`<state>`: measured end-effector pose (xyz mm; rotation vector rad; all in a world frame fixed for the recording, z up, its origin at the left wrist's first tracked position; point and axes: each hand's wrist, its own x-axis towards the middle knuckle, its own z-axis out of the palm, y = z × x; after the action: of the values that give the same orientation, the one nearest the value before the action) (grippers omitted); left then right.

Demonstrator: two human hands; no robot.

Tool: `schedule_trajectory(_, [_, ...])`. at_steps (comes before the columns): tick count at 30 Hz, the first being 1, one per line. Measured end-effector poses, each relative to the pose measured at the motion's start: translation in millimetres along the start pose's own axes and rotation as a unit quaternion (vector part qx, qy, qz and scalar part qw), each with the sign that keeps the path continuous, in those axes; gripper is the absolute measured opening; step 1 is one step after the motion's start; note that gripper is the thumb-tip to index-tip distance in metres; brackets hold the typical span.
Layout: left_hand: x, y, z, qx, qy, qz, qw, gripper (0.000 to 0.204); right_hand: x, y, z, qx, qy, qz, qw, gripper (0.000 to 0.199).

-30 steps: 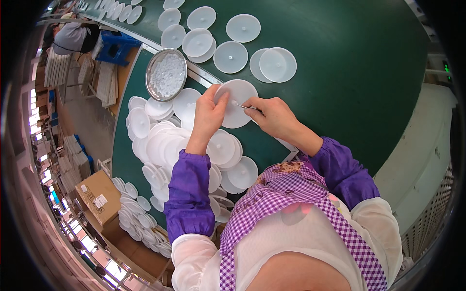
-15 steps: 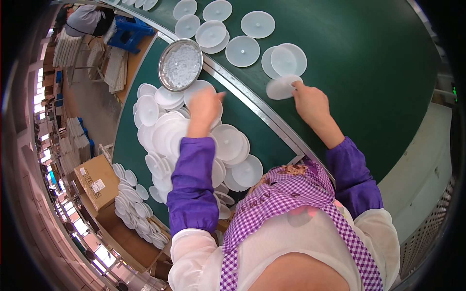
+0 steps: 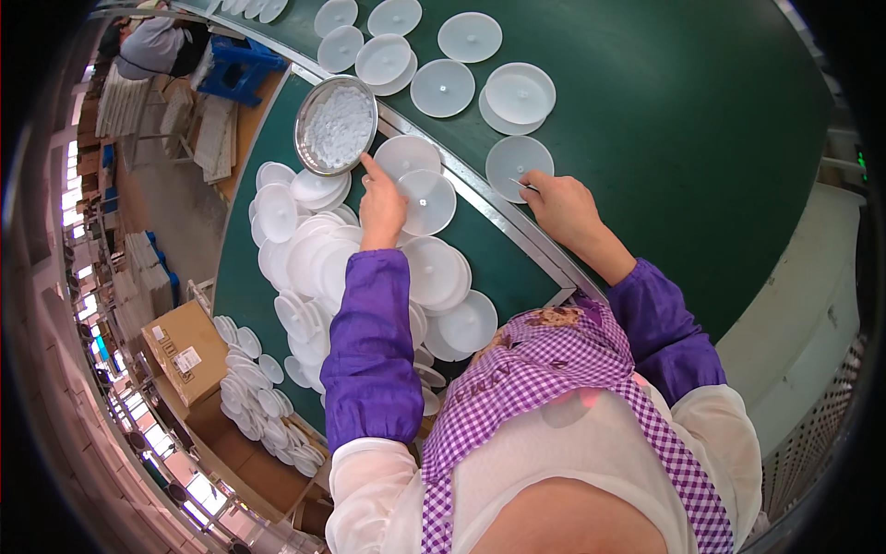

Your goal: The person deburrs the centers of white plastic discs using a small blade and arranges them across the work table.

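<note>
My left hand (image 3: 381, 205) reaches over a heap of white round plastic lids (image 3: 318, 249), its forefinger stretched toward the rim of a metal bowl (image 3: 336, 126) full of small white pieces. It touches a white lid (image 3: 426, 201) lying beside it. My right hand (image 3: 563, 203) rests on the green conveyor belt (image 3: 683, 120), its fingertips on the edge of a single white lid (image 3: 517, 162). Neither hand visibly grips anything.
Several more white lids (image 3: 443, 65) lie spread on the belt farther away. A metal rail (image 3: 498, 226) separates the belt from the green worktable. Cardboard boxes (image 3: 185, 349) with more lids stand at the left. Another person (image 3: 152, 46) sits at the upper left.
Both hands held one lid over the table a second ago. My right hand carried it onto the belt and set it down; my left hand went toward the metal bowl.
</note>
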<state>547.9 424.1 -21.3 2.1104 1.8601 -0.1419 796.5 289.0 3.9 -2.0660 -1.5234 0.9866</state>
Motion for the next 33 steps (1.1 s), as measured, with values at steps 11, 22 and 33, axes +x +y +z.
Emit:
schedule_trajectory(11, [-40.2, 6.4, -7.5, -0.248, -0.027, 0.017, 0.968, 0.038, -11.6, -14.1, 7.6, 0.047, -0.023, -0.033, 0.998, 0.021])
schedule_trajectory(22, [-90.6, 55.6, -49.6, -0.354, 0.085, 0.098, 0.926, 0.017, -22.6, -53.8, -1.4, 0.19, -0.031, -0.091, 0.977, 0.021])
schedule_trajectory(33, [-92.2, 64.2, -36.3, -0.402, 0.084, 0.14, 0.901, 0.019, -21.3, -55.6, -3.5, 0.092, -0.016, -0.096, 0.991, 0.018])
